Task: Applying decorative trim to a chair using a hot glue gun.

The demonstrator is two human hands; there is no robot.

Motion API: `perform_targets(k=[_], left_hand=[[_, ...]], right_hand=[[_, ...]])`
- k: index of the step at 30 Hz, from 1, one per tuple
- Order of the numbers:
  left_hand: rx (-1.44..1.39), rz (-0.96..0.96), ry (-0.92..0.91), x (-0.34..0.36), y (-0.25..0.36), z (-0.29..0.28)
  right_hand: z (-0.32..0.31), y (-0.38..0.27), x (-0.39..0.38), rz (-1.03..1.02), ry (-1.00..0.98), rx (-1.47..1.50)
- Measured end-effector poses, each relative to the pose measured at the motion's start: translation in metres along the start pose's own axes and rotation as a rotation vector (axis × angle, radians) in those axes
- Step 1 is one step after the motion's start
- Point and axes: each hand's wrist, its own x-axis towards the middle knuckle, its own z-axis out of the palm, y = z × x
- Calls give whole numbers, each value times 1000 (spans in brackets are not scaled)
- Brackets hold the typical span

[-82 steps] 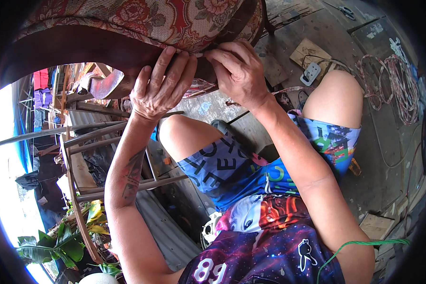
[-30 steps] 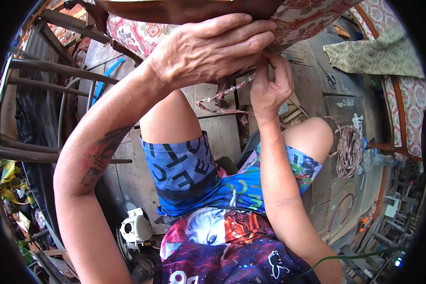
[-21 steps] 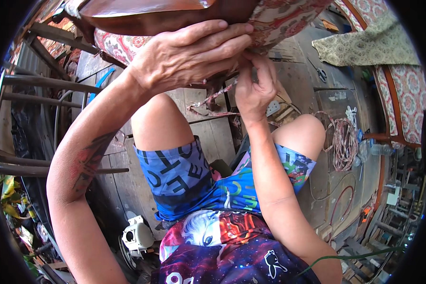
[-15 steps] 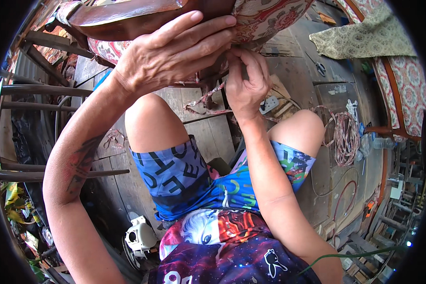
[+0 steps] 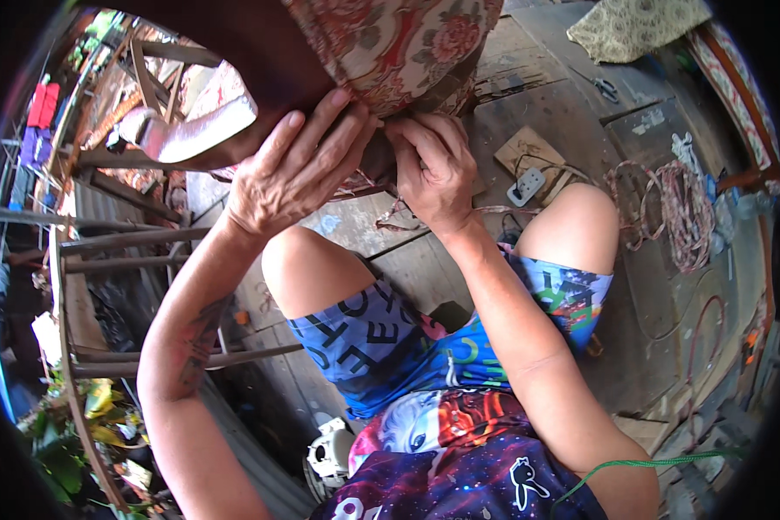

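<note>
An upholstered chair with a dark, glossy wooden frame (image 5: 277, 52) and red floral fabric (image 5: 407, 52) fills the top of the view. My left hand (image 5: 303, 165) lies along the frame, fingers stretched out, their tips at the line where wood meets fabric. Close beside it, my right hand (image 5: 433, 169) is closed in a pinch at the fabric's lower edge. A red-and-white patterned trim cord (image 5: 396, 217) hangs below and rises toward that pinch; the fingertips hide its end.
On the plank floor to the right lie a coil of the same cord (image 5: 685, 217), scissors (image 5: 604, 88) and a white power strip (image 5: 525, 186) by a board. A brown metal rack (image 5: 139, 243) stands at left. Near my waist is a white machine part (image 5: 329, 455).
My view has shifted and turned, with the chair now looming larger above. Both hands have come slightly lower and stay at the fabric's edge, the left still flat, the right still pinching.
</note>
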Motion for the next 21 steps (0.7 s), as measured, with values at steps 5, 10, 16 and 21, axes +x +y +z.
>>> perform_targets(k=[5,10,16,21], left_hand=[[11,120,-39,0,-6,0],[-22,109,-33,4,-6,-1],[12,141,-54,6,-11,-6],[0,162,-43,3,-12,-1]], right_hand=[[-3,-1,2,-9,-20,11],[-3,-2,-1,-8,-1,-14],[-2,-7,-1,36,18,40],[0,-18,-4,192,65,185]])
